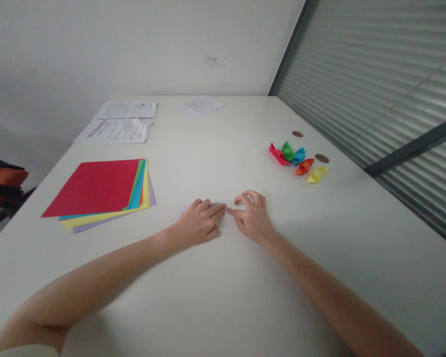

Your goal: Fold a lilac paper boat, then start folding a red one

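A small piece of folded purple paper (185,210) lies flat on the white table, mostly covered by my left hand (199,223). The fingers of that hand stretch over it toward the right and press it down, with the fingertips at its right end. Just to the right, my right hand (253,219) rests with its thumb tip close to that end; whether it touches the paper I cannot tell. Its index finger curves above, apart from the thumb, and nothing shows between them. The shape of the paper under my left hand is hidden.
At left lies a fanned stack of coloured paper sheets (96,186), red on top. Several small folded paper boats (299,156) stand at right, near two round brown discs (321,158). Printed sheets (119,130) lie at the back. Window blinds (357,74) border the right side.
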A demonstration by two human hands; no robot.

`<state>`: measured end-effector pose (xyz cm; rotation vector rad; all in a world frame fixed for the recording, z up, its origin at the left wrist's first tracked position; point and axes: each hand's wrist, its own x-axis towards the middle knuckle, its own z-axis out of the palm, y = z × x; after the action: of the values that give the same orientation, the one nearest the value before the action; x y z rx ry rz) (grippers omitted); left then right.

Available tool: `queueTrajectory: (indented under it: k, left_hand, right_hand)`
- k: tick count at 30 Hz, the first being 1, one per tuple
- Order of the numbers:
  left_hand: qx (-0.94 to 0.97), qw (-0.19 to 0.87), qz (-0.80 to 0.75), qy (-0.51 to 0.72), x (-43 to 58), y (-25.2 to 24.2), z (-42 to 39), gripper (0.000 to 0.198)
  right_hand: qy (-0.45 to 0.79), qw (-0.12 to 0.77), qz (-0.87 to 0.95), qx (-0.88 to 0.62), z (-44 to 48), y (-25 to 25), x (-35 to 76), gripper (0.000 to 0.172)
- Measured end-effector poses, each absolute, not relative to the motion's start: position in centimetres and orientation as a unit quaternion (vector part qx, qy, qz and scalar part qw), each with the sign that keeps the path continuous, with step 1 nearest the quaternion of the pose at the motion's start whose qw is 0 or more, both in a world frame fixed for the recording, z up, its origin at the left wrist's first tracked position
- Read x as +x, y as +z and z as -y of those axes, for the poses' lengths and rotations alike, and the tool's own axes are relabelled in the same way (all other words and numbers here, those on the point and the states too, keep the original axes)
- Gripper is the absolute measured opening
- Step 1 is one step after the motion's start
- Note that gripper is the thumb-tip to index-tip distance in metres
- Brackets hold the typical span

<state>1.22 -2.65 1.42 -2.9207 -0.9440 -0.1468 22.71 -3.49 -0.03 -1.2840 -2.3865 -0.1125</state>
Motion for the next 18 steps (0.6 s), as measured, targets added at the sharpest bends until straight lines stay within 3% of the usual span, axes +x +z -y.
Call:
queueTrajectory:
  k: [4,10,15,18]
  left_hand:
    - [-0.949,0.031,0.309,-0.048,1.3,1.6,2.8,0.045]
    - [-0.934,0.002,0.351,-0.062,1.1,2.2,2.7,0.043]
    - [-0.889,-0.095,0.445,-0.048,0.4,3.0,1.8,0.032]
    - [-0.875,-0.094,0.473,-0.032,0.4,3.0,1.2,0.028]
  right_hand:
    - [-0.053,0.228,0.853,-0.466,3.5,0.1,22.9,0.022]
    - [-0.054,0.316,0.814,-0.484,3.5,-0.4,23.0,0.022]
    - [0.007,0.313,0.855,-0.413,3.4,-0.5,22.6,0.028]
    - [0.031,0.308,0.858,-0.409,3.3,-0.6,22.7,0.029]
